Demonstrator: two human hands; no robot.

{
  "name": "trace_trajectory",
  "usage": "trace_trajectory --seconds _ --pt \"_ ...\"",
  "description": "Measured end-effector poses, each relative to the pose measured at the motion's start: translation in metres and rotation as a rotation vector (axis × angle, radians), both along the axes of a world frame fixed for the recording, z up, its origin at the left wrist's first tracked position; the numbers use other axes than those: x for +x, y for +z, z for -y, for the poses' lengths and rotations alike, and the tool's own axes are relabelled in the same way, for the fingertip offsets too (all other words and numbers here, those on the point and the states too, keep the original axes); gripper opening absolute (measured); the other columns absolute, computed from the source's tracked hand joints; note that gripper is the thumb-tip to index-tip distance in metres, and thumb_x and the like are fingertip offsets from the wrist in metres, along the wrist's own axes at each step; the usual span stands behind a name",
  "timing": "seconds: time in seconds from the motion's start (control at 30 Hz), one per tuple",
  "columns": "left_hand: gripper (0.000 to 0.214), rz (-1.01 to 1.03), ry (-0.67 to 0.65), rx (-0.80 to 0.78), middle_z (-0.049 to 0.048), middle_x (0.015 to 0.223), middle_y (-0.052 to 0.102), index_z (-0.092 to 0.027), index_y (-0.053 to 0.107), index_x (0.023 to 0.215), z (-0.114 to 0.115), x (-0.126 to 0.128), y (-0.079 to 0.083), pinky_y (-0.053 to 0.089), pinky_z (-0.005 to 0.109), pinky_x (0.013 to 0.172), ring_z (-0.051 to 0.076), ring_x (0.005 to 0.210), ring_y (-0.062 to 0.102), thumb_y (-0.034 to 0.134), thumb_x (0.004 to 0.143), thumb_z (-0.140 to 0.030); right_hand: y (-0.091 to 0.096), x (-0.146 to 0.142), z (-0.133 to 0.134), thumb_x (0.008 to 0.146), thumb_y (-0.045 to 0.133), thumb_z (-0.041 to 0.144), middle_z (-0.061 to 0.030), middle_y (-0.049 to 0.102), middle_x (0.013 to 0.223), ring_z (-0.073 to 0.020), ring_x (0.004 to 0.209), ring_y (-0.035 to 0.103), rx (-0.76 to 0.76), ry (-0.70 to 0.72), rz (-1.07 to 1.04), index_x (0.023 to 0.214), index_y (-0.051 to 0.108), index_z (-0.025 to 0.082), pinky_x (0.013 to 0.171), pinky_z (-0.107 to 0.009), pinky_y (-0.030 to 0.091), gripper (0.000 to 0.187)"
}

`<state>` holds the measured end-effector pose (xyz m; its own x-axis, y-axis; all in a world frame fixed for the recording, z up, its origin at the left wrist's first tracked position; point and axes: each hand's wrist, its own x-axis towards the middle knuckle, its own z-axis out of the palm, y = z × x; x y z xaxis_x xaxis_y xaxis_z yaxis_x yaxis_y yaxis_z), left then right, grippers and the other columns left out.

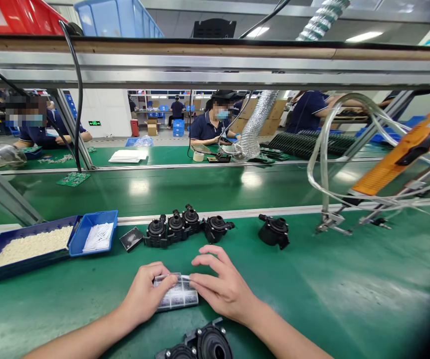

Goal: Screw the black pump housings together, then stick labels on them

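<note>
Both of my hands rest on a small sheet of grey labels (177, 295) lying on the green bench. My left hand (145, 294) pinches the sheet's left edge with thumb and fingers. My right hand (224, 289) presses its fingertips on the sheet's right edge. Just beyond the hands, a row of several black pump housings (185, 227) stands side by side, with one more black housing (275, 232) apart to the right. Another black housing (200, 344) lies near the bench's front edge, between my forearms.
A dark blue tray of white parts (28, 247) and a small blue tray of white strips (97, 234) sit at left, a black square piece (131, 238) beside them. An orange powered screwdriver (405, 154) hangs with clear hoses at right. Other workers sit across the conveyor (162, 189).
</note>
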<state>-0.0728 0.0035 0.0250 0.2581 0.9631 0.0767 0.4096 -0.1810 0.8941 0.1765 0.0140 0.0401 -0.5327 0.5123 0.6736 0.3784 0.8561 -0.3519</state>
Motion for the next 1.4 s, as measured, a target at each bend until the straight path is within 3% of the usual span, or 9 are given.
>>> trace_trajectory --seconds 0.17,0.27,0.33,0.43,0.83,1.0,1.2,1.3,1.4 --pt "0.041 0.002 -0.037 0.026 0.0026 0.072 0.064 -0.017 0.071 0.069 0.001 0.003 -0.001 0.038 0.03 0.07 0.019 0.073 0.058 0.065 0.096 -0.048 0.001 -0.005 0.001 0.097 0.072 0.016 -0.0045 0.072 0.108 -0.0312 0.123 0.048 -0.366 0.014 -0.091 0.145 0.057 0.03 0.108 -0.052 0.044 0.052" --pt "0.027 0.106 -0.047 -0.059 0.0042 0.084 0.072 -0.018 0.076 0.09 0.0 0.003 -0.003 0.043 0.03 0.073 0.021 0.079 0.063 0.071 0.092 -0.045 -0.002 -0.009 -0.002 0.098 0.068 0.016 0.0002 0.074 0.096 -0.0283 0.118 0.053 -0.521 -0.017 -0.133 0.149 0.05 0.033 0.106 -0.049 0.045 0.057" --pt "0.031 0.244 -0.027 -0.144 0.0063 0.097 0.076 -0.019 0.073 0.107 -0.002 0.002 -0.004 0.048 0.03 0.078 0.023 0.088 0.067 0.074 0.09 -0.045 -0.004 -0.008 -0.004 0.099 0.064 0.016 0.0012 0.074 0.096 -0.0274 0.116 0.055 -0.489 -0.059 -0.171 0.147 0.051 0.034 0.107 -0.048 0.044 0.053" --pt "0.034 0.358 0.006 -0.172 0.0069 0.094 0.075 -0.016 0.071 0.101 -0.003 0.002 -0.007 0.05 0.03 0.079 0.022 0.087 0.067 0.071 0.092 -0.049 -0.006 -0.007 -0.005 0.098 0.063 0.018 0.0014 0.074 0.099 -0.0272 0.115 0.056 -0.461 -0.117 -0.21 0.148 0.048 0.034 0.107 -0.047 0.043 0.055" --pt "0.041 0.109 0.098 0.028 -0.001 0.066 0.062 -0.018 0.066 0.071 0.003 0.003 -0.003 0.038 0.025 0.064 0.015 0.065 0.052 0.064 0.098 -0.049 0.002 -0.016 0.005 0.094 0.066 0.012 0.0042 0.076 0.092 -0.0254 0.109 0.063 -0.422 -0.053 -0.36 0.147 0.045 0.038 0.107 -0.049 0.045 0.063" --pt "0.035 0.064 -0.004 0.165 0.001 0.073 0.068 -0.019 0.069 0.075 0.004 0.007 -0.007 0.042 0.026 0.069 0.016 0.071 0.061 0.063 0.1 -0.041 0.003 -0.027 0.012 0.091 0.069 0.014 -0.0073 0.062 0.136 -0.0246 0.119 0.061 -0.658 0.037 -0.537 0.158 0.029 0.039 0.085 -0.038 0.064 0.081" --pt "0.032 0.027 -0.04 0.186 0.0011 0.071 0.066 -0.019 0.068 0.074 0.006 0.013 -0.005 0.042 0.028 0.068 0.017 0.07 0.06 0.063 0.1 -0.039 -0.002 -0.034 0.012 0.096 0.061 0.014 -0.0124 0.045 0.153 -0.0269 0.128 0.055 -0.541 0.019 -0.453 0.163 0.023 0.038 0.08 -0.034 0.068 0.08" --pt "0.012 0.021 -0.085 0.073 0.0018 0.091 0.075 -0.021 0.071 0.095 0.008 0.016 0.002 0.048 0.03 0.08 0.021 0.085 0.068 0.077 0.087 -0.029 0.001 -0.031 0.009 0.101 0.052 0.011 -0.0127 0.043 0.156 -0.028 0.132 0.053 -0.394 0.011 -0.286 0.165 0.021 0.036 0.086 -0.037 0.068 0.075" --pt "0.05 0.085 -0.135 0.007 0.0034 0.11 0.078 -0.024 0.061 0.128 0.009 0.02 0.005 0.051 0.033 0.092 0.024 0.098 0.073 0.08 0.081 -0.022 0.006 -0.033 0.009 0.102 0.045 0.009 -0.0127 0.039 0.159 -0.0284 0.131 0.056 -0.343 0.033 -0.185 0.165 0.023 0.035 0.091 -0.04 0.068 0.072"
